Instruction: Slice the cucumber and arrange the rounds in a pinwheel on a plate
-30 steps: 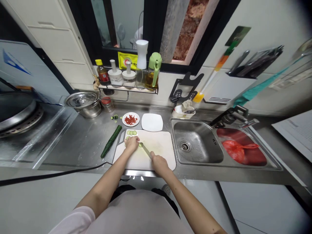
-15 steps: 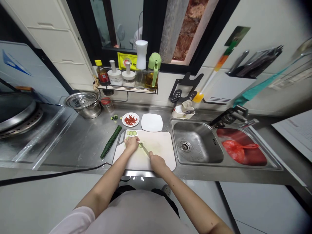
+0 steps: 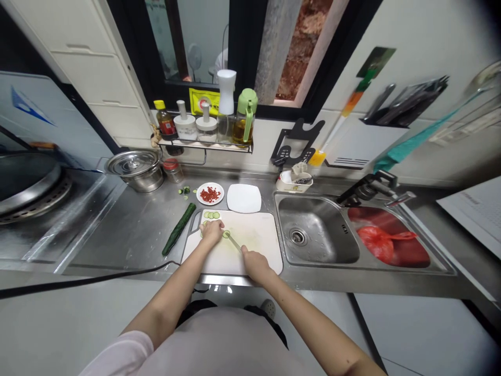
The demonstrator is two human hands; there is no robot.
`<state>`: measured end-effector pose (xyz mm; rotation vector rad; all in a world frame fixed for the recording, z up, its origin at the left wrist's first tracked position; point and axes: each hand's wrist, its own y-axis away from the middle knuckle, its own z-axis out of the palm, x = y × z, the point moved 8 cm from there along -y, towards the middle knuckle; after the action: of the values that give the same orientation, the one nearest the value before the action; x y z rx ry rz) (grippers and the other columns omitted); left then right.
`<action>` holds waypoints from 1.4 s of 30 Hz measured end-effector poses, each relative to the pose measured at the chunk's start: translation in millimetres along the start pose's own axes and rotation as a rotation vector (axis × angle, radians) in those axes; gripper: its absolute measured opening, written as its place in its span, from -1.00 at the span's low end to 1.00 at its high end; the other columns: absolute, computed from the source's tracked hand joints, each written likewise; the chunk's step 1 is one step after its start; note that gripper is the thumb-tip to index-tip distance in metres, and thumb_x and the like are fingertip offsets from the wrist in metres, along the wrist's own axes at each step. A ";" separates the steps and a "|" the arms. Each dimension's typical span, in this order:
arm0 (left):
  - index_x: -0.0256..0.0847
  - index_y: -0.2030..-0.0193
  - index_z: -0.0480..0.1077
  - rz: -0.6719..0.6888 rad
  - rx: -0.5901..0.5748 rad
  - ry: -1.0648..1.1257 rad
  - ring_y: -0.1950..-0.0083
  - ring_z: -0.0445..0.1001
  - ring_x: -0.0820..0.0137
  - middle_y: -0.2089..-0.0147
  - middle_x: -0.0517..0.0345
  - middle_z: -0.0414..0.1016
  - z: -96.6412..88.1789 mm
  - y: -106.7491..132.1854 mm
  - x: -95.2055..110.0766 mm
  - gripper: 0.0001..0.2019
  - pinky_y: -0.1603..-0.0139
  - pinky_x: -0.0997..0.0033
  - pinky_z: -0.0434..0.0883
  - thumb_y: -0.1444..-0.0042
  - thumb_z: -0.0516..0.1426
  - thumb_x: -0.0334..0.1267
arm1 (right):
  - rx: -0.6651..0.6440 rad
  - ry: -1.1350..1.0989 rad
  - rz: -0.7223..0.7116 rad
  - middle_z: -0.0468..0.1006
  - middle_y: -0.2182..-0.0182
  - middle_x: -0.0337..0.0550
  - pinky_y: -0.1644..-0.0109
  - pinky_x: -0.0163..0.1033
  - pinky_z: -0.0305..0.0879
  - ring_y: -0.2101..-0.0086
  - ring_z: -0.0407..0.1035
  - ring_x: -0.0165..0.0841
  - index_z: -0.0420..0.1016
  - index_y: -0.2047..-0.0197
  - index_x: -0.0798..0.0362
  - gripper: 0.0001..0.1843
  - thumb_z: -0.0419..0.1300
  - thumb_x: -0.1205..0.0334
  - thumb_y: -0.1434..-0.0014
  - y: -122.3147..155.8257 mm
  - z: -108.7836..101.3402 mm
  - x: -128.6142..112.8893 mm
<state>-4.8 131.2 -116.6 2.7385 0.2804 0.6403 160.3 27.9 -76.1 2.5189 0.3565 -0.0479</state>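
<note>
On the white cutting board [image 3: 254,235], my left hand [image 3: 212,230] is curled over a piece of cucumber, whose cut end [image 3: 226,234] shows at my fingertips. My right hand [image 3: 254,262] is closed round the handle of a knife [image 3: 234,242], its blade reaching up to that cut end. A few cucumber slices [image 3: 212,214] lie at the board's far left corner. A whole cucumber [image 3: 179,228] rests on the steel counter just left of the board.
Behind the board stand a small plate of chopped red chilli [image 3: 210,194] and a bare white plate [image 3: 244,198]. A steel sink [image 3: 317,237] lies right, a red bag [image 3: 378,242] in its second basin. A lidded pot [image 3: 135,167] and a wok are left.
The knife and my right hand have shifted slightly toward the cucumber end. My left hand stays put; the camera has tilted a little.
</note>
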 end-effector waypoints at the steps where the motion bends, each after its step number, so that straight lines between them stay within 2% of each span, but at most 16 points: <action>1: -0.01 0.20 0.49 0.000 0.001 0.001 -0.12 0.35 0.16 0.12 0.12 0.60 0.0 0.0 0.1 -0.82 -0.08 0.12 0.09 -0.08 0.12 -0.31 | -0.002 0.001 0.002 0.56 0.17 0.16 0.14 -0.14 0.34 0.11 0.49 -0.14 0.14 -0.19 0.15 -0.50 -0.10 0.57 -0.19 0.5 0.9 0.6; 8: -0.01 0.20 0.49 -0.004 -0.002 -0.003 -0.12 0.35 0.16 0.12 0.12 0.59 0.2 0.3 0.3 -0.84 -0.08 0.12 0.08 -0.11 0.11 -0.29 | 0.002 -0.018 0.013 0.56 0.17 0.16 0.11 -0.18 0.33 0.10 0.49 -0.20 0.15 -0.17 0.14 -0.55 -0.11 0.54 -0.22 -5.4 0.2 -2.7; 21: -0.01 0.21 0.48 -0.007 -0.009 0.006 -0.12 0.34 0.16 0.12 0.13 0.59 -1.2 1.2 0.0 -0.86 -0.07 0.14 0.08 -0.10 0.14 -0.29 | -0.011 -0.008 0.002 0.56 0.17 0.17 0.11 -0.13 0.34 0.08 0.49 -0.14 0.14 -0.22 0.16 -0.48 -0.10 0.57 -0.20 -3.7 -4.4 -3.0; 28: -0.01 0.20 0.49 -0.008 0.006 -0.005 -0.12 0.34 0.16 0.11 0.10 0.59 -1.0 0.9 -0.1 -0.83 -0.07 0.12 0.09 -0.09 0.12 -0.31 | -0.017 -0.025 0.008 0.56 0.16 0.16 0.13 -0.17 0.32 0.09 0.48 -0.16 0.16 -0.18 0.15 -0.51 -0.10 0.57 -0.19 -2.6 -3.7 -3.7; 36: -0.01 0.21 0.49 -0.007 0.044 -0.015 -0.13 0.34 0.14 0.12 0.08 0.58 2.7 1.5 0.9 -0.84 -0.05 0.12 0.11 -0.10 0.13 -0.31 | -0.003 -0.039 0.002 0.56 0.15 0.15 0.16 -0.19 0.30 0.12 0.48 -0.18 0.14 -0.19 0.13 -0.51 -0.10 0.54 -0.20 1.8 5.8 7.8; 42: -0.02 0.22 0.49 -0.017 0.071 0.006 -0.11 0.34 0.17 0.10 0.11 0.58 4.3 1.9 1.3 -0.84 -0.05 0.12 0.10 -0.12 0.11 -0.32 | 0.004 -0.028 -0.008 0.56 0.15 0.16 0.15 -0.16 0.30 0.11 0.49 -0.13 0.16 -0.19 0.15 -0.48 -0.11 0.56 -0.17 5.7 5.1 10.7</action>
<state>-1.4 128.7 -119.1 2.7992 0.3328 0.6456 172.3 23.2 -78.4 2.5181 0.3560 -0.0876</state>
